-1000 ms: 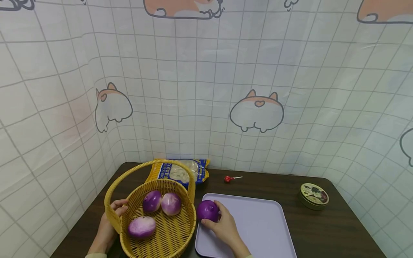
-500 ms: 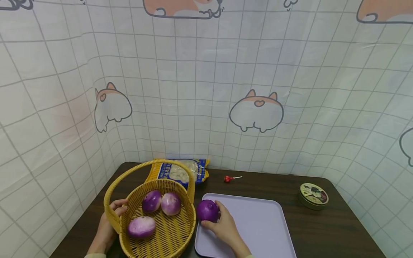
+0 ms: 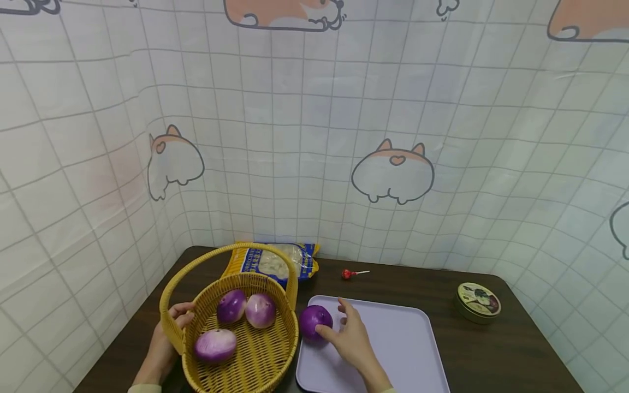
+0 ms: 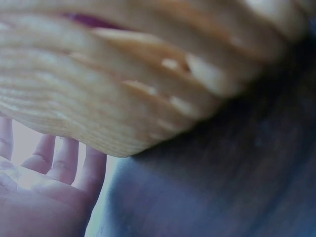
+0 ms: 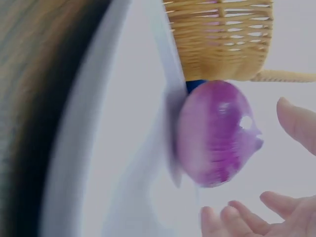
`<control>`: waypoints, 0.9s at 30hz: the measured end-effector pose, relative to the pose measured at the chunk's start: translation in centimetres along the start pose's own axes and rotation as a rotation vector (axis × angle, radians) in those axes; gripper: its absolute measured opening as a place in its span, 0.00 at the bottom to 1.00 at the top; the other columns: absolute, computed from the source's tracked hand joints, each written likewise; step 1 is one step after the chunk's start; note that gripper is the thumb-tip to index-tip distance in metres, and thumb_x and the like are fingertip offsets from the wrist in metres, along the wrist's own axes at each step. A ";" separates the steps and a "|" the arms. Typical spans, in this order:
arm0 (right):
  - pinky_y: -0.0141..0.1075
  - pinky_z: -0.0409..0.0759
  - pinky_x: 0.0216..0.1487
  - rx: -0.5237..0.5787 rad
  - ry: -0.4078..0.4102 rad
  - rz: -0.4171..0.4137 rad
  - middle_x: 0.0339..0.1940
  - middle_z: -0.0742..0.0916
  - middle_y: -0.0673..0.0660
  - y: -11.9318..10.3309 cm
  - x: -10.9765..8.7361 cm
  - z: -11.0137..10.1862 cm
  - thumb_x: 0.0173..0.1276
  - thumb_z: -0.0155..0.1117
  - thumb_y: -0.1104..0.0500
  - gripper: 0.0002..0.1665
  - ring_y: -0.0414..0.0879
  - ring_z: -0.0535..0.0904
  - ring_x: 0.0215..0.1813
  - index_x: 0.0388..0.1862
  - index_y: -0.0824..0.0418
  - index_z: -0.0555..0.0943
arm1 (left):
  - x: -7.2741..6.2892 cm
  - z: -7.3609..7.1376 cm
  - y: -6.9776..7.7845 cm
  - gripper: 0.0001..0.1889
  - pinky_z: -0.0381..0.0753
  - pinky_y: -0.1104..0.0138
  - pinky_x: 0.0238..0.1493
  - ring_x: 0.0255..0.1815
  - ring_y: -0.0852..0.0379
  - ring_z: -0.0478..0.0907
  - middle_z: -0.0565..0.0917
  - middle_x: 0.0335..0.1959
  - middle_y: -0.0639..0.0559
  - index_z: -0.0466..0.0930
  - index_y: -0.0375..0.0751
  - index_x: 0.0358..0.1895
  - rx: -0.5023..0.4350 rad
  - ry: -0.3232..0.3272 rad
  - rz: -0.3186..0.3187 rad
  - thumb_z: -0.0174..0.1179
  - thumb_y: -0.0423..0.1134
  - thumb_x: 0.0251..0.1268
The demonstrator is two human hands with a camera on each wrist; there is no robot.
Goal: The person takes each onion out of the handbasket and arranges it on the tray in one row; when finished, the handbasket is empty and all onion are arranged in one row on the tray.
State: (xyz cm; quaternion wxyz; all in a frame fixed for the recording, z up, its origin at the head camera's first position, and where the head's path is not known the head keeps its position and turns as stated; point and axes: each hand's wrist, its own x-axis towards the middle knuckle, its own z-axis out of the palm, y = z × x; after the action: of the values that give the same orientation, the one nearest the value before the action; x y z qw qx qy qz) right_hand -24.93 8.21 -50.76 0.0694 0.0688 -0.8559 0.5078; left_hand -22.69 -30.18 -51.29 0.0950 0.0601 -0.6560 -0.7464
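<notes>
A yellow wicker basket [image 3: 245,349] with a tall handle holds three red onions: a dark one [image 3: 231,306], a paler one [image 3: 260,310] and a whitish one [image 3: 215,345]. My left hand [image 3: 162,341] rests against the basket's left side; in the left wrist view its fairly straight fingers [image 4: 64,158] reach up to the wicker wall. Another red onion [image 3: 315,322] sits on the left edge of a lilac tray [image 3: 388,338]. Just right of that onion is my right hand [image 3: 351,338], fingers and thumb spread and, in the right wrist view, apart from the onion [image 5: 217,133].
Behind the basket lies a yellow and blue bag of pasta [image 3: 275,261]. A red lollipop [image 3: 348,273] lies beyond the tray, and a round tin [image 3: 478,302] stands at the right on the dark table [image 3: 511,355]. A white curtain with a grid print hangs behind.
My right hand has let go of the onion on the tray and drawn a little to the right, fingers spreading. The left hand and basket stay as they were.
</notes>
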 end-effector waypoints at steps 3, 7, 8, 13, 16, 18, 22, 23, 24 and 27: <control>0.42 0.72 0.43 -0.011 0.046 -0.003 0.52 0.78 0.62 -0.7 0.1 -0.3 0.50 0.79 0.49 0.50 0.53 0.73 0.47 0.69 0.63 0.67 | 0.3 -0.1 -0.3 0.09 0.79 0.71 0.37 0.39 0.64 0.77 0.79 0.40 0.59 0.77 0.38 0.49 0.003 0.003 -0.009 0.56 0.38 0.72; 0.36 0.68 0.39 0.014 0.107 -0.037 0.46 0.78 0.58 -2.4 -0.2 -0.4 0.50 0.79 0.51 0.44 0.50 0.71 0.42 0.65 0.59 0.72 | 1.0 -0.6 -1.3 0.11 0.80 0.70 0.37 0.39 0.64 0.77 0.80 0.40 0.60 0.77 0.41 0.50 0.025 0.030 -0.041 0.56 0.42 0.72; 0.35 0.68 0.38 0.031 0.120 -0.049 0.45 0.78 0.58 -2.9 -0.4 -0.3 0.50 0.79 0.52 0.41 0.50 0.71 0.41 0.63 0.58 0.74 | 1.2 -0.7 -1.5 0.11 0.80 0.70 0.38 0.40 0.64 0.78 0.80 0.41 0.61 0.76 0.42 0.50 0.032 0.039 -0.050 0.57 0.44 0.72; 0.32 0.74 0.38 0.145 0.111 -0.111 0.45 0.79 0.58 -5.1 -1.5 0.8 0.52 0.78 0.57 0.30 0.52 0.73 0.41 0.55 0.56 0.79 | 1.4 -0.8 -1.8 0.13 0.79 0.71 0.38 0.40 0.64 0.77 0.79 0.41 0.62 0.76 0.43 0.51 0.054 0.060 -0.062 0.58 0.46 0.71; 0.32 0.77 0.39 0.204 0.046 -0.158 0.45 0.79 0.57 -6.1 -2.3 1.8 0.55 0.77 0.57 0.26 0.52 0.75 0.42 0.53 0.55 0.80 | 1.5 -0.8 -1.9 0.14 0.79 0.71 0.38 0.40 0.65 0.77 0.79 0.41 0.63 0.77 0.44 0.51 0.058 0.067 -0.065 0.58 0.46 0.71; 0.33 0.79 0.40 0.252 -0.007 -0.191 0.46 0.79 0.56 -6.6 -2.8 2.6 0.56 0.76 0.58 0.24 0.51 0.76 0.42 0.53 0.55 0.80 | 1.5 -0.8 -1.9 0.14 0.79 0.71 0.38 0.40 0.65 0.76 0.79 0.41 0.63 0.77 0.43 0.52 0.062 0.072 -0.066 0.59 0.47 0.70; 0.33 0.82 0.41 0.331 -0.094 -0.234 0.45 0.80 0.53 -7.0 -3.7 3.9 0.59 0.74 0.60 0.22 0.43 0.77 0.41 0.52 0.55 0.80 | 1.5 -0.7 -1.9 0.15 0.78 0.72 0.38 0.41 0.65 0.76 0.79 0.41 0.63 0.76 0.42 0.52 0.074 0.079 -0.067 0.59 0.47 0.70; 0.33 0.83 0.41 0.349 -0.111 -0.244 0.45 0.80 0.52 -7.0 -3.8 4.2 0.59 0.73 0.60 0.21 0.41 0.76 0.41 0.52 0.55 0.80 | 1.5 -0.7 -1.9 0.15 0.78 0.72 0.38 0.41 0.65 0.76 0.79 0.41 0.63 0.76 0.42 0.52 0.075 0.080 -0.068 0.59 0.47 0.70; 0.33 0.83 0.40 0.361 -0.123 -0.255 0.44 0.80 0.52 -7.0 -4.0 4.4 0.60 0.73 0.61 0.21 0.39 0.76 0.41 0.52 0.55 0.80 | 1.5 -0.7 -1.9 0.15 0.78 0.72 0.38 0.41 0.65 0.75 0.79 0.41 0.63 0.76 0.42 0.52 0.076 0.080 -0.069 0.59 0.47 0.70; 0.35 0.84 0.41 0.379 -0.156 -0.313 0.45 0.81 0.53 -7.0 -4.3 5.1 0.60 0.73 0.62 0.21 0.39 0.76 0.43 0.52 0.55 0.80 | 1.5 -0.7 -1.9 0.14 0.78 0.72 0.38 0.40 0.65 0.75 0.79 0.40 0.63 0.76 0.43 0.51 0.076 0.082 -0.069 0.59 0.47 0.70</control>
State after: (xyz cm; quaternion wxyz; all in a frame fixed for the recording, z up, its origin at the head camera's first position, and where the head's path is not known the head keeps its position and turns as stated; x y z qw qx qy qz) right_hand -19.61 0.63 -47.93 0.0669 0.2512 -0.7270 0.6356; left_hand -24.16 -30.98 -53.21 0.0936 0.1170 -0.6768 -0.7208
